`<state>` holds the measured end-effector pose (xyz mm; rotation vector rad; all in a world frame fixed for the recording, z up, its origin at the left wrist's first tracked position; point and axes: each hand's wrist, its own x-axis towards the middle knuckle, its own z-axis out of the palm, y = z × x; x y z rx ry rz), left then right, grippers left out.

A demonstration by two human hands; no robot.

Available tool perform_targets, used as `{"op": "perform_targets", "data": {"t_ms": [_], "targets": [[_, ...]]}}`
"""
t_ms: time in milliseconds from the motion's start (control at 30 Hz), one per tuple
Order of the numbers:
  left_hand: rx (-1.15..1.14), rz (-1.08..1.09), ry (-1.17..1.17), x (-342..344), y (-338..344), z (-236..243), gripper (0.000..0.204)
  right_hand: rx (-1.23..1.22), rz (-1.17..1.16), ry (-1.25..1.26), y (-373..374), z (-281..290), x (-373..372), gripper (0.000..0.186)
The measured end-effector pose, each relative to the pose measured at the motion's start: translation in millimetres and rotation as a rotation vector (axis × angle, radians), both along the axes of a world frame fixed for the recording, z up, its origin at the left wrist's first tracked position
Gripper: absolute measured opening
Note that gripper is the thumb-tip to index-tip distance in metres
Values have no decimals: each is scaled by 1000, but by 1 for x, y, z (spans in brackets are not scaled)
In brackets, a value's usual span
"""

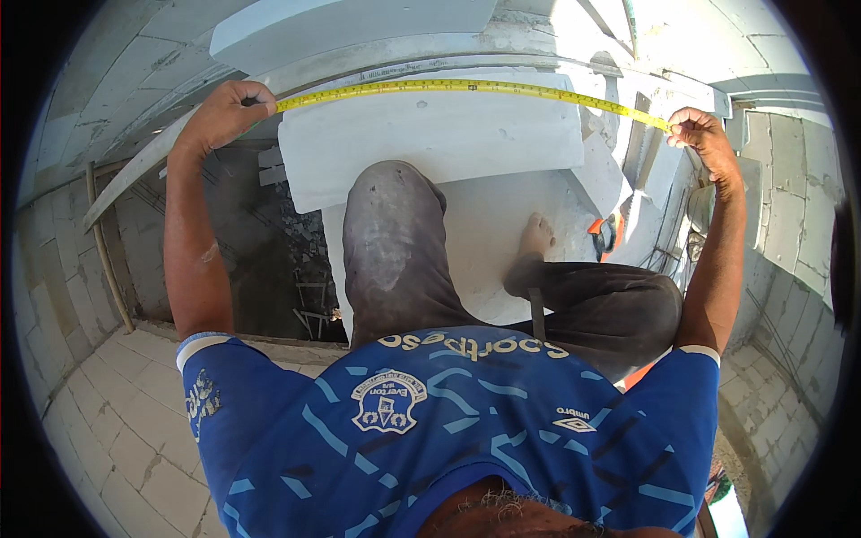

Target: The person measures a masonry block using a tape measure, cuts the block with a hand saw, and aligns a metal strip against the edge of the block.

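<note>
Yellow tape measure [466, 87] taut between left hand [224, 112] and right hand [704, 134], along white block [430, 134] edge.

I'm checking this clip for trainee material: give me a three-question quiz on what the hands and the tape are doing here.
1. True or false: the yellow tape measure is stretched between the left hand and the right hand.
2. What does the tape run across? A) a white block B) a wooden plank C) a metal pipe
3. Fill in: a hand saw with an orange handle lies near the person's bare ____.

Key: 1 true; 2 A; 3 foot.
</note>
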<state>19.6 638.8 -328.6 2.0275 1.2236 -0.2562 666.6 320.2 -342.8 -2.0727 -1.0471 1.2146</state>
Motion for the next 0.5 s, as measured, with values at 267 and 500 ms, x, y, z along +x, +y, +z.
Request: {"op": "perform_targets", "data": {"t_ms": [267,500], "targets": [[-237,-77,-171,45,-26,-3,34,116,119,75,54,-31,-80,10],[-382,-108,-129,143,-60,-8,77,102,135,142,77,-39,-153,17]]}}
